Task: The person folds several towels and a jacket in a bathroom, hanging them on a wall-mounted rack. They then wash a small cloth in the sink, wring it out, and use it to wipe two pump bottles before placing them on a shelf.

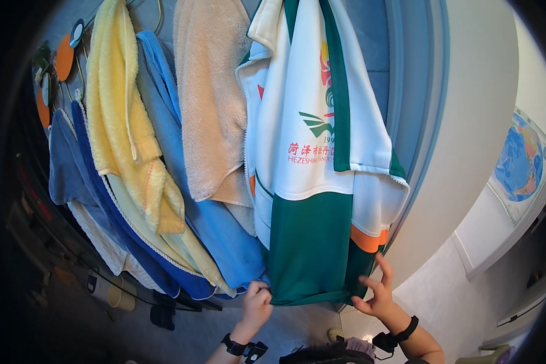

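A white and green zip jacket [311, 241] with orange trim hangs in front of me, a printed emblem and writing on its white upper part. The lower end is a broad green panel with a green hem. My left hand [257, 302] has its fingers closed on the hem's lower left corner, beside a hanging blue towel [214, 227]. At the lower right edge of the jacket is my right hand [380, 291], fingers spread and fingertips at the green cloth. The jacket hangs between my two hands. Dark straps with small devices sit on both wrists.
To the left hang a beige towel [211, 100], a yellow towel [113, 91] and a grey-blue cloth [66, 159]. A pale door frame [468, 113] stands close on the right, with a map [521, 159] on the wall beyond. Cups [122, 293] show low at left.
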The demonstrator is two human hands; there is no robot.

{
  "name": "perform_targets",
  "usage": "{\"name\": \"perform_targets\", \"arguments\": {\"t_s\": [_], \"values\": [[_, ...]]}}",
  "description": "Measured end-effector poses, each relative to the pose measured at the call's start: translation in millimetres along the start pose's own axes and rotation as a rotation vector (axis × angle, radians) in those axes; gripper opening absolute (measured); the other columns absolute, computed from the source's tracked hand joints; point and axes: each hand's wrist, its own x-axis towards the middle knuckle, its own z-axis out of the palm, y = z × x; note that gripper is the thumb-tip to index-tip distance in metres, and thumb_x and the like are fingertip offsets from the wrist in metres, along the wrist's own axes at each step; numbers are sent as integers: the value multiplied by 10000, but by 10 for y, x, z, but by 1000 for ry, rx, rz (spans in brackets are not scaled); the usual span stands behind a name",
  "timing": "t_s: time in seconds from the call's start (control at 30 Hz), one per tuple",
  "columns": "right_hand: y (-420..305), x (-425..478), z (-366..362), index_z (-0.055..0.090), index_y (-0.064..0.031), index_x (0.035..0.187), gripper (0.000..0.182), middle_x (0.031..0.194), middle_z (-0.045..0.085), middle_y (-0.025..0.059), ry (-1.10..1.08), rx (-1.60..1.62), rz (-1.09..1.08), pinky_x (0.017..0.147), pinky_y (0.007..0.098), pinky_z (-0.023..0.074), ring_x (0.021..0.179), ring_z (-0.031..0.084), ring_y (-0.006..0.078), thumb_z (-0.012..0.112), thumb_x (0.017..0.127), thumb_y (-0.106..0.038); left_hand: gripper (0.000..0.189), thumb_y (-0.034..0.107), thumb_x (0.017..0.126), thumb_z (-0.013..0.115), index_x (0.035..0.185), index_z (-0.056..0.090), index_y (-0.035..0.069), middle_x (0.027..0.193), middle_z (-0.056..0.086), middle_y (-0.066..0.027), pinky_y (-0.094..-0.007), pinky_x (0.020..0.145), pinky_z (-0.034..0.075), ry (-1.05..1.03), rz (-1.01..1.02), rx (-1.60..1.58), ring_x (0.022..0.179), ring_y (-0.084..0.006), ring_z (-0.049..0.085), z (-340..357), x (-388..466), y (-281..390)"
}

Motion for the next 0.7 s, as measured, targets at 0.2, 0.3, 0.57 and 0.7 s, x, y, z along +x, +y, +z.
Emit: {"name": "perform_targets", "arguments": {"t_s": [0.2,0.3,0.57,0.7], "values": [[-233,594,330,146,-59,1484,1153,1504,41,340,-120,211,227,1115,528,208,1404,123,483,848,650,-434,162,38,687,662,747,513,58,948,576,-91,-394,726,471,-288,141,-29,852,-306,572,87,237,213],[-186,695,559,108,-23,1474,1191,1489,57,350,-142,147,280,1111,522,233,1390,147,495,868,632,-387,179,41,674,680,764,529,72,935,581,-78,-402,763,460,-175,213,50,860,-298,577,-125,402,342],[412,298,1063,237,0,1423,1031,1473,96,355,-195,-243,373,1100,509,277,1352,200,523,839,604,-169,720,262,743,768,1348,425,75,1430,281,-290,-512,1038,323,130,283,114,1300,-458,325,-48,1086,770],[687,-38,1146,291,-10,1420,785,1464,226,286,-167,-62,486,1092,464,298,1345,278,452,710,766,-125,856,361,782,744,1456,299,78,1437,182,-350,-580,1059,260,31,148,181,1327,-538,213,590,1203,569]]}}
